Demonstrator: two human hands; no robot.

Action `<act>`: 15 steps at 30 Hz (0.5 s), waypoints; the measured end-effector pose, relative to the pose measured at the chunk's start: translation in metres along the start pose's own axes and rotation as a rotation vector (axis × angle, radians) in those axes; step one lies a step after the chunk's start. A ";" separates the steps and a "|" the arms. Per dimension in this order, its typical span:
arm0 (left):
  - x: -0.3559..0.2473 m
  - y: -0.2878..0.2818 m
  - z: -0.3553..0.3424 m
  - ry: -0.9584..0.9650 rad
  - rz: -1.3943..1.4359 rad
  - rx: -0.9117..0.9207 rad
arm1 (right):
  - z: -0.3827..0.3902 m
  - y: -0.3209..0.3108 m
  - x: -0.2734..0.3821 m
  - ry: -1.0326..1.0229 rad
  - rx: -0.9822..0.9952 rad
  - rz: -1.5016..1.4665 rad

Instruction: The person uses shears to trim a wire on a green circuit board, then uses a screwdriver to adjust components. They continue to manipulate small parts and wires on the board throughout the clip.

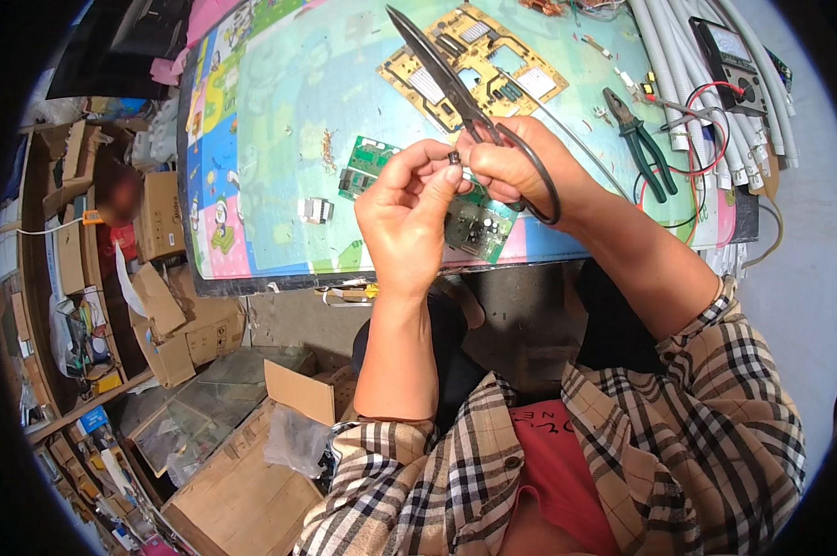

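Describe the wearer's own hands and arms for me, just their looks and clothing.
The left hand and right hand are bare, with no gloves or wristwatch visible. The left sleeve and right sleeve match: loose, beige plaid fabric crossed by black and white bands. Both end well above the wrist, leaving much of each forearm uncovered.

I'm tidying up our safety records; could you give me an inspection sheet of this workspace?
Surface: table with a colourful patterned top.
Job's things: small dark part, scissors, green circuit board partly hidden behind the hands.
Clutter: yellow circuit board, pliers, silver block, coppery scraps.
Hands: left hand pinches the small dark part; right hand holds the scissors.
Cables: red lead at the meter.
Surroundings: cardboard boxes to the left; white tubes at the right.
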State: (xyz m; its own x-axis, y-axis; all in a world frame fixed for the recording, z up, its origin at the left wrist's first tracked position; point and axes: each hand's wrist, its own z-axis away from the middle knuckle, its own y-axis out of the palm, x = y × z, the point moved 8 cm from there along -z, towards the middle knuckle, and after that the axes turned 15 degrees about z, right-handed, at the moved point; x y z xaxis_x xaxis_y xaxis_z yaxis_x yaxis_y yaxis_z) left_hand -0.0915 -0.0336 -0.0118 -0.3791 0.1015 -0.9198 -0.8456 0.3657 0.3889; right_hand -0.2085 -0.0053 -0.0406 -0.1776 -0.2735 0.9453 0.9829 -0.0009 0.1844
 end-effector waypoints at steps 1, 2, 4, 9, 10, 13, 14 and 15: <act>0.004 -0.002 -0.001 -0.042 0.062 -0.002 | 0.000 0.000 0.000 0.004 0.009 -0.026; 0.008 -0.002 -0.002 -0.084 0.125 -0.004 | 0.000 0.000 -0.001 0.008 0.017 -0.052; 0.018 -0.003 -0.002 -0.175 0.285 -0.026 | 0.000 0.001 -0.001 -0.014 0.032 -0.082; 0.037 0.004 -0.001 -0.311 0.652 0.021 | 0.003 0.002 0.006 -0.048 0.030 -0.142; 0.039 0.006 -0.002 -0.321 0.708 0.045 | 0.002 0.003 0.005 -0.050 0.031 -0.143; 0.038 0.009 -0.003 -0.333 0.722 0.065 | 0.000 0.000 0.002 -0.080 0.015 -0.096; 0.037 0.009 -0.003 -0.334 0.700 0.063 | -0.001 -0.002 0.002 -0.093 0.007 -0.072; 0.034 0.008 -0.004 -0.317 0.657 0.065 | 0.000 -0.002 0.005 -0.132 -0.015 -0.038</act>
State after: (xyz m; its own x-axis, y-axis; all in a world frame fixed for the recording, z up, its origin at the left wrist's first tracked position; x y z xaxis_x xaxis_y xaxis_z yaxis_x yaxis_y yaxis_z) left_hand -0.1130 -0.0306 -0.0397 -0.6650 0.5784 -0.4725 -0.4536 0.1899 0.8708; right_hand -0.2115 -0.0070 -0.0367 -0.2183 -0.1442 0.9652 0.9758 -0.0235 0.2172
